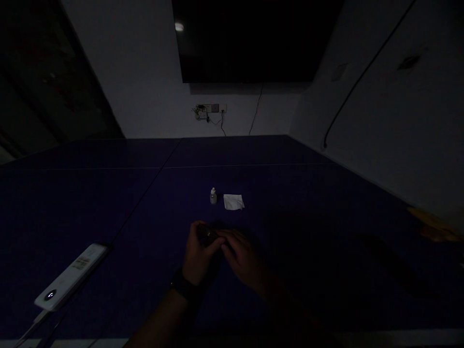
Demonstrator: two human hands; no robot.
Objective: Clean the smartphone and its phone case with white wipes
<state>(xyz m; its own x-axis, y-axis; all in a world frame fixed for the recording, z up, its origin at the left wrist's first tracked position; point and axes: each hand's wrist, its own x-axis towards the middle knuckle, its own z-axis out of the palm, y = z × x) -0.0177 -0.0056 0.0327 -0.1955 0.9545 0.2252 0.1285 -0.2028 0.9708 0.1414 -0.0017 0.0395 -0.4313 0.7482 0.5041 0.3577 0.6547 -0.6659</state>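
Note:
The light is very dim. My left hand [197, 251], with a dark watch or band [183, 284] on its wrist, is closed around a small dark, glossy object [207, 233] whose kind I cannot make out. My right hand [242, 256] meets it from the right, its fingers bent and pressed together at the object's near end; they hide part of it. Beyond the hands a small clear dropper bottle [213, 197] with a white cap stands upright. Just right of it lies a white folded tissue or cloth [234, 202].
A white power bank-like device [72, 276] with a lit round display and a cable lies on the blue tabletop [152, 270] at left. A yellow item [433, 224] is at the right edge. A large dark screen [253, 43] hangs above wall sockets [208, 108].

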